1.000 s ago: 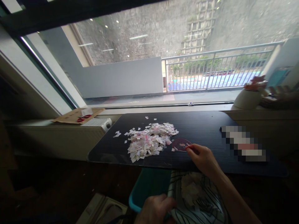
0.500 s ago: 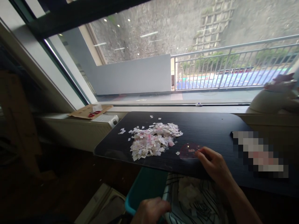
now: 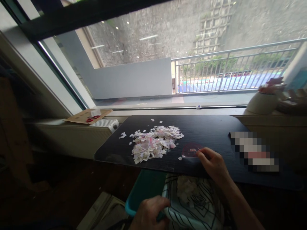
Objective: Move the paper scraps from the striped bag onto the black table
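Observation:
My right hand [image 3: 213,163] pinches the edge of a see-through pink plastic piece [image 3: 189,150], rounded along its far side, just above the dark table [image 3: 203,126]. To its left spreads a heap of small white and pinkish paper scraps [image 3: 153,142]. Lower down, my left hand [image 3: 150,210] is closed around the near left rim of a light-blue bin [image 3: 178,217]. A white cloth or bag with black lines [image 3: 211,204] lines that bin, and more paper scraps [image 3: 188,188] lie inside. Part of my left hand's fingers is hidden.
A teal bin [image 3: 144,188] stands under the table edge beside the lined one. At the table's right lies a blurred-out object [image 3: 254,153]. Beyond are a radiator [image 3: 105,124] with cardboard [image 3: 83,115], a pale round-bodied figure [image 3: 260,100] and the window.
The view has shifted slightly, so most things appear a little further left. My right hand still pinches the pink plastic piece, and my left hand stays at the bin's rim.

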A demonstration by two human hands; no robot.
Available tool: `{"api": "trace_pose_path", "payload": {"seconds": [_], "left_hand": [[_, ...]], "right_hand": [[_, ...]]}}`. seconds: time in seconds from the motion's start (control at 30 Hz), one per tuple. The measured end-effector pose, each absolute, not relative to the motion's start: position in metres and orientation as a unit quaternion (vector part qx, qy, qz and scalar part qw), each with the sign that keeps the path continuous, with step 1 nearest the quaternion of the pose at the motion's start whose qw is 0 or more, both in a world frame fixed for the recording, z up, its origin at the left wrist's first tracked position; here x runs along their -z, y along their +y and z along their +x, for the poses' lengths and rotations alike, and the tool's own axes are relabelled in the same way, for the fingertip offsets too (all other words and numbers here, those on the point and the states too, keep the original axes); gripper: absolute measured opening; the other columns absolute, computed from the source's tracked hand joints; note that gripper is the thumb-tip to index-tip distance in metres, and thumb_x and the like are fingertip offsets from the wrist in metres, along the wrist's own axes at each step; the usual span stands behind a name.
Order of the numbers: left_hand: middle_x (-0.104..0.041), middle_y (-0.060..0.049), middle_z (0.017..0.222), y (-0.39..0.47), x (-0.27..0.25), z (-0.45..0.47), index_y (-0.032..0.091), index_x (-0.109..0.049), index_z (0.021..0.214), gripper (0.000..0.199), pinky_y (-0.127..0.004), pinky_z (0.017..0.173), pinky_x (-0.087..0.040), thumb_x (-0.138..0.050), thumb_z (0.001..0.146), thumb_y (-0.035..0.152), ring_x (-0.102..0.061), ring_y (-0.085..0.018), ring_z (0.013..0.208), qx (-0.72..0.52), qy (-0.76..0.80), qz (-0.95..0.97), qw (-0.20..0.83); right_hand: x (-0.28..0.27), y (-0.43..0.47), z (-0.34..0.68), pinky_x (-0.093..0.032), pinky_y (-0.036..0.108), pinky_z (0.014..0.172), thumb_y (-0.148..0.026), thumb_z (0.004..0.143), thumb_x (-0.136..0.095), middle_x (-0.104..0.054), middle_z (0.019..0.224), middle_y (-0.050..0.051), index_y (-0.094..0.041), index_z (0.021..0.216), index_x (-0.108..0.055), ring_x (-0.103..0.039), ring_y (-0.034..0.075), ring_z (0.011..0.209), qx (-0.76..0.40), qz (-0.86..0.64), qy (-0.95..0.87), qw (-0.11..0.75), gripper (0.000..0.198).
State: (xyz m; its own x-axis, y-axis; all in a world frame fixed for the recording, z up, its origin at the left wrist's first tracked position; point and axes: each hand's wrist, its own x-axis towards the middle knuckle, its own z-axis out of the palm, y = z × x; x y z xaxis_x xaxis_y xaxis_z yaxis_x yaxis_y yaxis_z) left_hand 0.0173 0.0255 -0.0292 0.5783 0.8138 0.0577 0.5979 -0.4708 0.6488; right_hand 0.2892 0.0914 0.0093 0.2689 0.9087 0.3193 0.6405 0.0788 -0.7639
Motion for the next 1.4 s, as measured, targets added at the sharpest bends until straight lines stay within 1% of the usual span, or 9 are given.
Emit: {"api": "trace_pose_path", "payload": {"seconds": [0.1,0.27,0.47,0.6,0.73,0.87,1.03,1.2,1.4], "left_hand": [[-0.067,0.001,0.084,0.026,0.032,0.017,0.020,-0.062,0.089,0.031,-0.022,0.070,-0.040,-0.052,0.064,0.004,-0.061,-0.017,0.080,-0.195,0.410,0.839,0.299],[-0.066,0.000,0.084,0.028,0.031,0.020,0.020,-0.062,0.089,0.029,-0.023,0.070,-0.041,-0.053,0.065,0.006,-0.061,-0.017,0.080,-0.170,0.419,0.843,0.290],[-0.066,-0.001,0.086,0.031,0.028,0.023,0.019,-0.063,0.091,0.028,-0.025,0.072,-0.042,-0.051,0.069,0.007,-0.062,-0.019,0.083,-0.144,0.447,0.842,0.266],[-0.067,-0.002,0.087,0.032,0.027,0.024,0.020,-0.063,0.091,0.030,-0.026,0.074,-0.043,-0.050,0.067,0.006,-0.062,-0.019,0.085,-0.143,0.462,0.839,0.250],[-0.068,-0.002,0.088,0.031,0.028,0.023,0.020,-0.063,0.091,0.030,-0.025,0.073,-0.044,-0.051,0.068,0.007,-0.063,-0.019,0.084,-0.158,0.459,0.840,0.243],[-0.068,-0.002,0.088,0.032,0.032,0.019,0.020,-0.064,0.092,0.030,-0.026,0.074,-0.044,-0.051,0.068,0.007,-0.063,-0.020,0.084,-0.166,0.462,0.840,0.230],[-0.068,-0.002,0.088,0.035,0.036,0.016,0.020,-0.063,0.092,0.031,-0.026,0.074,-0.044,-0.051,0.067,0.008,-0.063,-0.020,0.084,-0.168,0.462,0.842,0.224],[-0.068,-0.002,0.088,0.034,0.033,0.018,0.020,-0.063,0.093,0.031,-0.026,0.074,-0.045,-0.050,0.068,0.008,-0.063,-0.020,0.083,-0.157,0.470,0.840,0.223],[-0.068,-0.002,0.089,0.035,0.034,0.017,0.019,-0.064,0.093,0.030,-0.026,0.075,-0.045,-0.052,0.068,0.006,-0.063,-0.020,0.084,-0.163,0.467,0.838,0.232]], "right_hand": [[-0.007,0.093,0.289,-0.040,0.027,0.063,-0.040,0.081,-0.050,-0.062,0.067,0.001,-0.019,0.071,-0.063,-0.056,0.017,0.065,-0.141,-0.670,-0.580,0.442,0.027],[-0.008,0.093,0.288,-0.039,0.025,0.059,-0.040,0.081,-0.049,-0.059,0.062,0.000,-0.019,0.070,-0.062,-0.053,0.015,0.060,-0.149,-0.662,-0.585,0.444,0.028],[-0.008,0.094,0.288,-0.038,0.025,0.059,-0.040,0.082,-0.049,-0.061,0.066,0.001,-0.018,0.073,-0.065,-0.053,0.014,0.061,-0.132,-0.645,-0.608,0.444,0.029],[-0.009,0.093,0.288,-0.036,0.023,0.054,-0.039,0.081,-0.050,-0.054,0.057,-0.002,-0.018,0.066,-0.061,-0.049,0.013,0.055,-0.164,-0.632,-0.606,0.455,0.028],[-0.013,0.092,0.286,-0.036,0.023,0.056,-0.037,0.080,-0.051,-0.055,0.058,-0.002,-0.018,0.065,-0.062,-0.050,0.013,0.057,-0.154,-0.631,-0.621,0.440,0.026],[-0.014,0.092,0.285,-0.037,0.024,0.056,-0.041,0.080,-0.050,-0.054,0.057,-0.002,-0.018,0.069,-0.063,-0.049,0.013,0.056,-0.128,-0.664,-0.580,0.455,0.029],[-0.013,0.092,0.286,-0.036,0.023,0.054,-0.040,0.080,-0.050,-0.052,0.055,-0.003,-0.018,0.066,-0.062,-0.048,0.013,0.055,-0.145,-0.652,-0.593,0.449,0.028],[-0.013,0.092,0.285,-0.036,0.024,0.055,-0.041,0.081,-0.049,-0.050,0.056,-0.003,-0.018,0.070,-0.062,-0.046,0.013,0.056,-0.140,-0.654,-0.589,0.454,0.029],[-0.014,0.091,0.286,-0.033,0.024,0.052,-0.036,0.077,-0.049,-0.049,0.053,-0.003,-0.018,0.061,-0.058,-0.044,0.012,0.053,-0.172,-0.633,-0.605,0.452,0.026]]}}
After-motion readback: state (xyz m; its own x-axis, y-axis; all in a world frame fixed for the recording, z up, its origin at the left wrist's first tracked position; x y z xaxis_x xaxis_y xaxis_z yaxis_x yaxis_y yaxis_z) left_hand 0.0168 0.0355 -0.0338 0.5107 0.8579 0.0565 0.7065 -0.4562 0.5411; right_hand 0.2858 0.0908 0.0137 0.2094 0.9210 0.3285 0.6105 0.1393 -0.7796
